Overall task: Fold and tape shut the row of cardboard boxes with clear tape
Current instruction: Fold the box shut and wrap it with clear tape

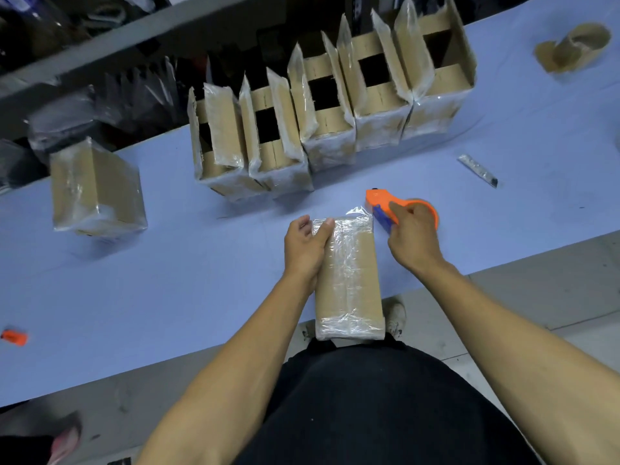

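1. Right hand [414, 234] fingers curled round the orange tape dispenser [399, 208], clamped on it; the dispenser sits at the far right corner of the closed box [349, 276], about 1 o'clock from the box's middle.
2. Left hand [303, 248] grips the left side of the closed box near its far end, thumb over the top face, other fingers curled down the side.
3. Closed box lies lengthwise at centre, near end hanging past the table [167, 280] edge at 6 o'clock; top glossy with clear tape (wrinkled, loose film at the far end).
4. Row of five open boxes [322, 105] at 12 o'clock, side by side and touching, long flaps upright, short flaps folded in, dark gaps between them.
5. One sealed box [97, 193] stands alone at 9–10 o'clock, well apart from the row.
6. Utility knife [478, 170] lies at 2 o'clock on the table.
7. Brown cardboard tape core [573, 48] at far 1–2 o'clock.
8. Small orange item [14, 337] at 8 o'clock near the table's left edge (too blurred to identify).
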{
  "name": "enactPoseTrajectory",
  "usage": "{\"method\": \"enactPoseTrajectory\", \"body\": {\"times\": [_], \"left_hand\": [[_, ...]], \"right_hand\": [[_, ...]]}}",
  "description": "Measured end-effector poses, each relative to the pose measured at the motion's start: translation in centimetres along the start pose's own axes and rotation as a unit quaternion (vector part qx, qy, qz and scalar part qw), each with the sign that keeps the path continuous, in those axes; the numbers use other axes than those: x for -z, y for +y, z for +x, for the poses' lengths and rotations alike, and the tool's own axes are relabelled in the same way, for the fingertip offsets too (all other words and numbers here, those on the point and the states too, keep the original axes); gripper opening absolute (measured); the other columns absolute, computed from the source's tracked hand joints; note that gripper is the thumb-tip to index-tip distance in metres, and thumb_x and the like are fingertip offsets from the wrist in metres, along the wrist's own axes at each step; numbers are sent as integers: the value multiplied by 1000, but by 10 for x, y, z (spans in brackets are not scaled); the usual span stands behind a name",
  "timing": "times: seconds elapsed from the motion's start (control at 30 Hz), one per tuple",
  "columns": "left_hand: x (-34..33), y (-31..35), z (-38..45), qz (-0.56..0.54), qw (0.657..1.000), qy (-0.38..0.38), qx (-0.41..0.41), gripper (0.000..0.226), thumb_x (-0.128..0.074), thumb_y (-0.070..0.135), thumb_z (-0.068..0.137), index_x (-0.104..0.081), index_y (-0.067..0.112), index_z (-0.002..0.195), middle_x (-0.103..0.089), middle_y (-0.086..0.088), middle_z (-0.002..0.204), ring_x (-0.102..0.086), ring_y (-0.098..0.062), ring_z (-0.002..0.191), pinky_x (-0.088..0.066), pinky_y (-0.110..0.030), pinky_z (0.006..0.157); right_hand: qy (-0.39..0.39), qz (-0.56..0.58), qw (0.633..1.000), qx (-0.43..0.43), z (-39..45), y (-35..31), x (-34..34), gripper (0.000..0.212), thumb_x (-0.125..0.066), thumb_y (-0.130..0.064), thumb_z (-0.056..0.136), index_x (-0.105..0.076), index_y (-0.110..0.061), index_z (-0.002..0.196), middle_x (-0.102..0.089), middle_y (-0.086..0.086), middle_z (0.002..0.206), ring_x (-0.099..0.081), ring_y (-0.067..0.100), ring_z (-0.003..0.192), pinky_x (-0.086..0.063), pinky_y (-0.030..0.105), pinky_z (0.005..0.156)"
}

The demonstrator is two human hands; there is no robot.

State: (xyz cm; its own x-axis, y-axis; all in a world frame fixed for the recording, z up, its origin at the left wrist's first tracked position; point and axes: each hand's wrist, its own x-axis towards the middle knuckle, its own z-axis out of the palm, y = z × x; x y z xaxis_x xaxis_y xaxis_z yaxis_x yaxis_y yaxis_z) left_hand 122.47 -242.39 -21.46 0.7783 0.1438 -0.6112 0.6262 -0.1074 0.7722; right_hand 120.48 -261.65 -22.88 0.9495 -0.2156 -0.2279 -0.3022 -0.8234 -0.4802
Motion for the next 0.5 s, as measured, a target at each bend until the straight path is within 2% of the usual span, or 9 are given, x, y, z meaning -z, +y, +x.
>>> {"method": "enactPoseTrajectory", "body": {"times": [0.07,0.13,0.17,0.27,0.33,0.4,0.43,0.5], "left_hand": [[0,-3,0,-24,998,52,-12,49,-85,33,81,-64,13,120,-67,-7,124,-67,-21,111,-54,-40,101],[-2,-5,-2,-38,997,68,-20,37,-86,31,79,-69,13,107,-74,-6,107,-72,-23,99,-57,-45,96],[-4,-5,-3,-43,997,60,-23,32,-84,29,81,-70,13,105,-75,-6,103,-72,-22,95,-58,-44,94],[-7,-3,-4,-50,998,18,-42,16,-75,22,90,-72,11,101,-74,-2,93,-67,-16,81,-58,-38,82],[-4,2,-6,-64,997,8,-42,7,-72,19,92,-71,12,93,-70,0,87,-63,-16,78,-56,-31,73],[2,8,-10,-97,994,6,-55,6,-71,16,92,-70,14,87,-69,4,84,-63,-11,75,-54,-24,67],[6,13,-12,-114,991,7,-71,6,-71,14,92,-71,16,86,-70,6,85,-64,-8,75,-55,-22,68],[12,25,-16,-141,984,15,-110,6,-72,12,92,-74,17,90,-74,11,95,-69,-6,88,-57,-24,80]], "right_hand": [[66,161,985,-18,-8,-7,2,24,-53,-7,93,-71,-6,110,-65,16,97,-58,30,92,-40,34,82],[21,286,957,-41,-18,-21,4,19,-55,-19,96,-73,-12,94,-66,0,80,-57,14,73,-43,32,74],[-3,322,945,-53,-21,-27,3,18,-57,-23,96,-73,-16,96,-67,-5,82,-58,8,73,-46,29,76],[-17,339,939,-52,-20,-40,-1,13,-60,-24,95,-72,-22,101,-69,1,99,-63,11,86,-49,28,83],[-20,352,934,-55,-15,-48,1,11,-60,-22,95,-70,-20,90,-67,7,98,-59,15,82,-47,31,80],[-5,383,922,-53,-12,-57,6,13,-61,-18,93,-69,-22,84,-66,0,95,-57,12,82,-45,27,79],[13,397,917,-47,-12,-63,11,15,-63,-16,92,-70,-25,83,-65,-5,95,-57,9,81,-45,23,79],[52,427,902,-24,-11,-75,19,20,-65,-13,89,-71,-31,83,-65,-6,99,-59,6,82,-47,21,80]]}}
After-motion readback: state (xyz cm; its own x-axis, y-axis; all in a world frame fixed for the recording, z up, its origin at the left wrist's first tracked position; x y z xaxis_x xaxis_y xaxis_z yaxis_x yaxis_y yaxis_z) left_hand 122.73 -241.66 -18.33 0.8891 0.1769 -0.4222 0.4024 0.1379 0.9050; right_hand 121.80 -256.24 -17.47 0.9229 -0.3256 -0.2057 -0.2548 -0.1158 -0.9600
